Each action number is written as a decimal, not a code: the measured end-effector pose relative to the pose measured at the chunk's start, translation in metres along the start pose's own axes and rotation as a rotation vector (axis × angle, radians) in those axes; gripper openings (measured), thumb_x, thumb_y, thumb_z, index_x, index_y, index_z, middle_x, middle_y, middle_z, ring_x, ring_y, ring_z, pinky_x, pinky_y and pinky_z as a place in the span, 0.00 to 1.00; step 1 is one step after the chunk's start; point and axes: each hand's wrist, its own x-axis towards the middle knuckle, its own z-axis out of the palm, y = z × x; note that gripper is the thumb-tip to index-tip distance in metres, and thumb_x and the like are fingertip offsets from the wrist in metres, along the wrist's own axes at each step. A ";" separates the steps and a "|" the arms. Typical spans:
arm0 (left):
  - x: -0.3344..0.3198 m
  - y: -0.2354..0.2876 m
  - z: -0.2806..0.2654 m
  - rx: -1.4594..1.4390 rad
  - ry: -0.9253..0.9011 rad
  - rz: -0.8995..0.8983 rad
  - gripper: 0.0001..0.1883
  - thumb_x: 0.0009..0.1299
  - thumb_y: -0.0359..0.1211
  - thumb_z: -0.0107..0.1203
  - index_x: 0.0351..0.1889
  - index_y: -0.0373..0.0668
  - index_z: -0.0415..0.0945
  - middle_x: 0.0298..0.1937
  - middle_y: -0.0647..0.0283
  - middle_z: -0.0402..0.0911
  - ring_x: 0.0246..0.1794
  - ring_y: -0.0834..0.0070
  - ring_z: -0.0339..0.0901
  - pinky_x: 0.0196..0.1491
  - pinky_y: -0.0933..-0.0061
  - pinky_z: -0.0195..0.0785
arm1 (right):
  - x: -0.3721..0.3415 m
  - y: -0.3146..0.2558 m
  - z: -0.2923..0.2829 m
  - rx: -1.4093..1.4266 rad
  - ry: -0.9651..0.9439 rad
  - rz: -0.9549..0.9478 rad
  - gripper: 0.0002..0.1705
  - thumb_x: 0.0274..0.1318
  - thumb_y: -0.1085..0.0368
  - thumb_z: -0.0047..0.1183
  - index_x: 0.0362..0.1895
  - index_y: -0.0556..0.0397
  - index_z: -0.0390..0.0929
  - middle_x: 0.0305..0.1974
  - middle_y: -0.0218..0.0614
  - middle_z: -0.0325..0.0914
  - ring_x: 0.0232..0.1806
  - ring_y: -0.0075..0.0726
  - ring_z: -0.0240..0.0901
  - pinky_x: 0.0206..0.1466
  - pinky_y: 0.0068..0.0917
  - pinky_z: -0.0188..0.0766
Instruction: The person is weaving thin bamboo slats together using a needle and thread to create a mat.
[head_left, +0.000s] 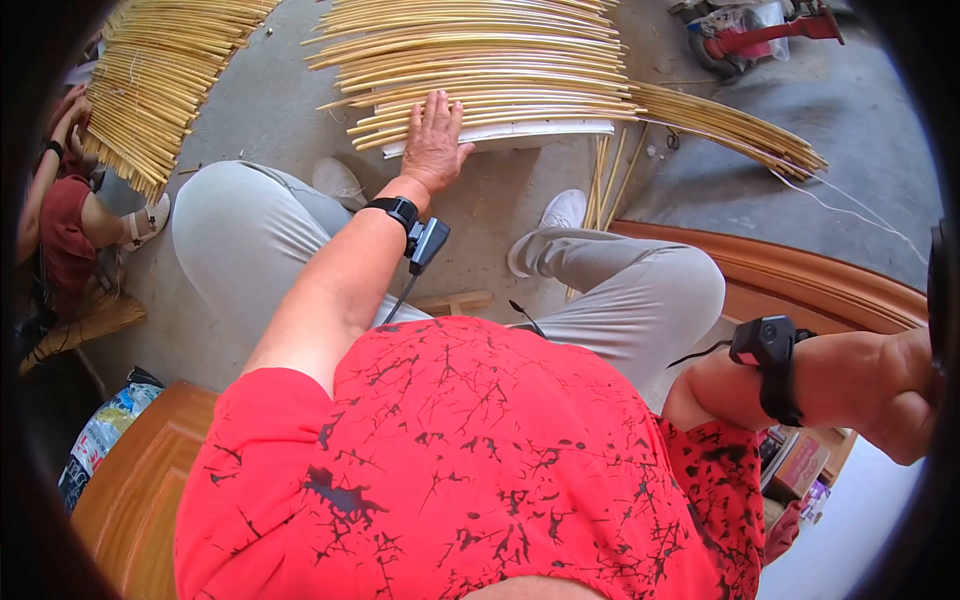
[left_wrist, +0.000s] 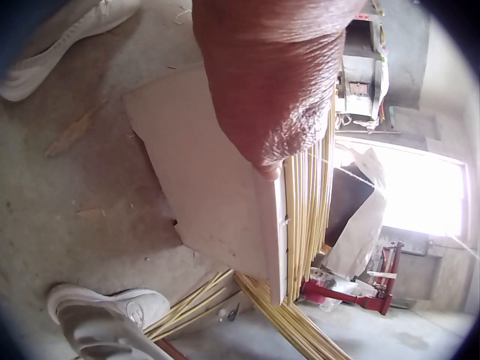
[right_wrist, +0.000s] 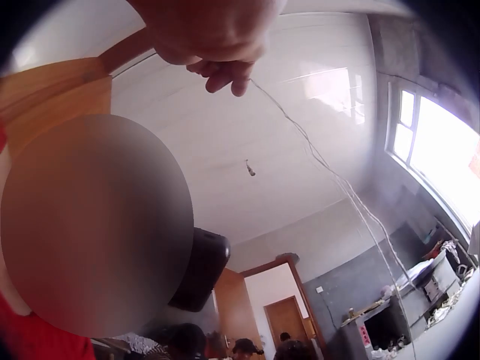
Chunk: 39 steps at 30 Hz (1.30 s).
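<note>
My left hand [head_left: 433, 145] lies with straight fingers on the near end of a row of thin yellow sticks [head_left: 480, 60]. Under that row is a white board [head_left: 560, 128], whose pale side panel [left_wrist: 210, 172] fills the middle of the left wrist view. Raised at the far right of the head view is my right hand [head_left: 900, 390], partly cut off by the dark border. In the right wrist view its curled fingers pinch a thin white string [right_wrist: 307, 142], which runs down from them in two strands. The string [head_left: 850, 205] also trails from the sticks' right end.
Beside the board, a bundle of sticks [head_left: 740, 125] sticks out rightward. Another person's hand [head_left: 68, 108] touches a second stick mat [head_left: 165, 80] at left. A brown wooden frame [head_left: 800, 270] runs by my right leg; a red metal stand [head_left: 775, 38] is at the back.
</note>
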 end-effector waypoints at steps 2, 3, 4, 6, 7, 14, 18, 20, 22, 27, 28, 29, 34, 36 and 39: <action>0.001 -0.007 0.013 -0.063 0.049 0.000 0.30 0.61 0.43 0.49 0.60 0.43 0.56 0.64 0.50 0.49 0.67 0.59 0.40 0.65 0.56 0.29 | -0.005 0.001 0.000 0.018 0.025 0.032 0.02 0.44 0.76 0.52 0.26 0.58 0.73 0.23 0.32 0.70 0.29 0.28 0.71 0.58 0.36 0.65; 0.002 -0.009 0.016 -0.083 0.117 0.012 0.25 0.61 0.39 0.50 0.57 0.46 0.61 0.63 0.51 0.52 0.66 0.59 0.44 0.65 0.55 0.33 | -0.006 -0.001 0.000 0.029 0.037 0.042 0.02 0.45 0.77 0.52 0.26 0.59 0.73 0.22 0.32 0.70 0.29 0.29 0.71 0.58 0.36 0.65; 0.003 -0.011 0.019 -0.102 0.184 0.023 0.21 0.61 0.36 0.50 0.54 0.49 0.66 0.61 0.51 0.56 0.65 0.59 0.48 0.64 0.54 0.37 | -0.007 -0.002 0.000 0.037 0.047 0.049 0.02 0.45 0.77 0.51 0.26 0.59 0.73 0.22 0.33 0.70 0.29 0.29 0.71 0.58 0.37 0.65; 0.005 -0.013 0.024 -0.107 0.226 0.016 0.18 0.61 0.34 0.51 0.51 0.50 0.69 0.60 0.52 0.59 0.63 0.60 0.51 0.63 0.54 0.40 | -0.009 -0.005 0.001 0.046 0.074 0.065 0.02 0.45 0.78 0.50 0.26 0.59 0.73 0.22 0.34 0.69 0.30 0.30 0.71 0.58 0.37 0.65; 0.006 -0.012 0.025 -0.113 0.267 0.008 0.16 0.60 0.32 0.51 0.47 0.51 0.72 0.58 0.52 0.62 0.62 0.60 0.54 0.62 0.55 0.43 | -0.009 -0.008 0.000 0.055 0.088 0.067 0.02 0.46 0.78 0.50 0.26 0.60 0.72 0.22 0.35 0.69 0.30 0.31 0.71 0.58 0.37 0.65; 0.012 -0.009 0.026 -0.121 0.260 -0.073 0.14 0.59 0.31 0.49 0.43 0.51 0.75 0.56 0.53 0.66 0.61 0.63 0.57 0.63 0.57 0.44 | -0.012 -0.011 0.004 0.165 -0.003 0.167 0.01 0.51 0.75 0.44 0.29 0.59 0.69 0.21 0.36 0.68 0.26 0.29 0.68 0.45 0.31 0.66; 0.013 -0.004 0.011 -0.204 0.301 -0.112 0.15 0.56 0.32 0.54 0.44 0.50 0.74 0.54 0.54 0.67 0.60 0.61 0.59 0.63 0.59 0.46 | -0.029 0.003 0.004 0.193 0.000 0.299 0.02 0.53 0.71 0.44 0.30 0.55 0.68 0.21 0.34 0.69 0.21 0.26 0.65 0.33 0.26 0.64; 0.017 -0.007 0.007 -0.237 0.354 -0.115 0.15 0.56 0.33 0.54 0.44 0.49 0.74 0.53 0.55 0.68 0.59 0.61 0.59 0.63 0.59 0.46 | -0.052 0.018 0.005 0.179 0.014 0.444 0.03 0.54 0.68 0.44 0.31 0.54 0.67 0.20 0.34 0.69 0.18 0.24 0.64 0.28 0.24 0.64; 0.018 -0.015 0.004 -0.249 0.407 -0.100 0.13 0.55 0.32 0.55 0.40 0.46 0.75 0.51 0.54 0.69 0.58 0.60 0.60 0.61 0.63 0.50 | -0.087 0.042 0.013 0.154 0.027 0.668 0.04 0.55 0.66 0.44 0.32 0.52 0.67 0.20 0.33 0.69 0.15 0.23 0.63 0.22 0.22 0.63; 0.026 -0.019 -0.006 -0.293 0.446 -0.072 0.05 0.53 0.31 0.56 0.28 0.45 0.76 0.41 0.60 0.73 0.49 0.63 0.66 0.52 0.66 0.58 | -0.205 0.131 0.041 0.171 -0.029 1.397 0.09 0.56 0.59 0.46 0.36 0.49 0.65 0.19 0.31 0.69 0.11 0.20 0.62 0.13 0.18 0.64; 0.028 -0.018 -0.012 -0.293 0.442 -0.044 0.04 0.52 0.30 0.57 0.26 0.44 0.76 0.37 0.62 0.74 0.45 0.64 0.68 0.48 0.68 0.60 | -0.232 0.141 0.041 0.133 -0.035 1.517 0.08 0.56 0.60 0.46 0.36 0.50 0.65 0.18 0.31 0.69 0.11 0.18 0.62 0.12 0.18 0.64; 0.031 -0.016 -0.015 -0.294 0.439 -0.044 0.04 0.52 0.30 0.57 0.26 0.44 0.76 0.37 0.62 0.74 0.45 0.64 0.68 0.48 0.68 0.60 | -0.256 0.148 0.041 0.096 -0.041 1.599 0.07 0.56 0.61 0.45 0.36 0.49 0.66 0.18 0.30 0.69 0.11 0.18 0.63 0.12 0.18 0.64; 0.041 -0.005 -0.021 -0.280 0.370 0.017 0.04 0.49 0.31 0.58 0.22 0.46 0.75 0.32 0.67 0.73 0.39 0.66 0.67 0.42 0.67 0.60 | -0.333 0.161 0.036 -0.012 -0.120 1.845 0.06 0.56 0.65 0.45 0.37 0.50 0.68 0.18 0.30 0.69 0.12 0.19 0.63 0.11 0.19 0.65; 0.043 -0.003 -0.021 -0.254 0.345 -0.003 0.04 0.48 0.31 0.58 0.22 0.46 0.75 0.32 0.67 0.72 0.40 0.67 0.67 0.42 0.66 0.60 | -0.342 0.162 0.040 -0.062 -0.242 1.884 0.06 0.55 0.66 0.45 0.37 0.51 0.69 0.18 0.30 0.69 0.12 0.20 0.64 0.11 0.19 0.65; 0.045 0.000 -0.021 -0.217 0.336 -0.022 0.04 0.47 0.32 0.59 0.21 0.46 0.75 0.32 0.67 0.71 0.41 0.67 0.66 0.43 0.66 0.60 | -0.344 0.164 0.047 -0.145 -0.300 1.892 0.06 0.54 0.66 0.45 0.37 0.52 0.70 0.19 0.31 0.70 0.12 0.21 0.65 0.11 0.20 0.66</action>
